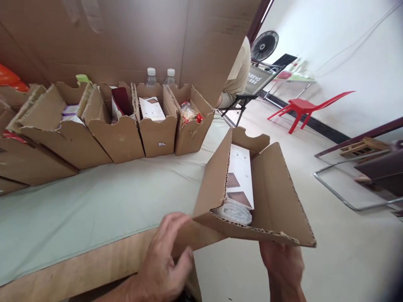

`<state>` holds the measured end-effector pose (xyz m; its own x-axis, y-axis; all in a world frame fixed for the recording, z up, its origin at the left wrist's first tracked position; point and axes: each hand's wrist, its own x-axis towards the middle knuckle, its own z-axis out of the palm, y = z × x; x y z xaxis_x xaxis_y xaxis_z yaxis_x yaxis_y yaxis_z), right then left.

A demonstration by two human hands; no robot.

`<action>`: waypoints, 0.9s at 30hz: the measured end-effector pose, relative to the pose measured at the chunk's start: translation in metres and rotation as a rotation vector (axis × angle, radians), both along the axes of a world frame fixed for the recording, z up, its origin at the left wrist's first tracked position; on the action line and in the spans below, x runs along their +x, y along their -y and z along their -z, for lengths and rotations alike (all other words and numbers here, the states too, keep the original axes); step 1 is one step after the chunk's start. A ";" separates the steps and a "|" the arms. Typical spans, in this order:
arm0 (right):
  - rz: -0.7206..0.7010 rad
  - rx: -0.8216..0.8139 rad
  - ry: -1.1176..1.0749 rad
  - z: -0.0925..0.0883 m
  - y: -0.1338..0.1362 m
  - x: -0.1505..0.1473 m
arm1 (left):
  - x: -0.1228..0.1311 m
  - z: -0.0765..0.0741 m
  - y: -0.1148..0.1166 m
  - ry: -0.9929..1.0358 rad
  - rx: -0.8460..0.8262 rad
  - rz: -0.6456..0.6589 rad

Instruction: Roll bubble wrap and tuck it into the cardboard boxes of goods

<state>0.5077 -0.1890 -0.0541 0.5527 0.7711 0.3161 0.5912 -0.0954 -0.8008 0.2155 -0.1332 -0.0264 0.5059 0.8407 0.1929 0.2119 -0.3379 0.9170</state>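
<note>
An open-topped cardboard box (209, 184) is tilted at the table's right end. Inside it stand a white carton with brown patches (242, 172) and a roll of clear plastic (234, 212). My right hand (281, 262) holds this box from underneath at its near side; the fingertips are hidden behind the cardboard. To the left of the box, over the table's front edge, is my left hand (166, 260). Its thumb stands apart from the fingers and nothing is in it. Whether its fingertips touch the box's lower corner, I cannot tell.
More cardboard boxes (157, 138) stand in a row along a tall cardboard panel (132, 42), holding cartons and packets. Two clear bottles (151, 77) rise behind them. A pale cloth (126, 188) covers the table. Beyond are a seated person (239, 69) and a red chair (304, 107).
</note>
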 end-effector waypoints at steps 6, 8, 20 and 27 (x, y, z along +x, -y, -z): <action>-0.079 -0.115 -0.114 0.020 0.018 -0.020 | 0.034 0.008 -0.030 -0.061 0.049 0.110; -0.066 -0.139 -0.153 0.018 0.008 -0.014 | 0.054 0.011 -0.034 -0.030 0.102 0.121; -0.213 0.077 -0.234 -0.020 -0.138 0.065 | 0.143 0.014 -0.143 -0.183 0.235 0.119; -0.278 0.078 -0.186 -0.028 -0.219 0.086 | 0.086 0.035 -0.120 -0.346 0.332 0.240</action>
<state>0.5934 0.0297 -0.0261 0.3785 0.8778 0.2936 0.4295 0.1144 -0.8958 0.3016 -0.0133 -0.0614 0.7575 0.6158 0.2167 0.3640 -0.6740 0.6429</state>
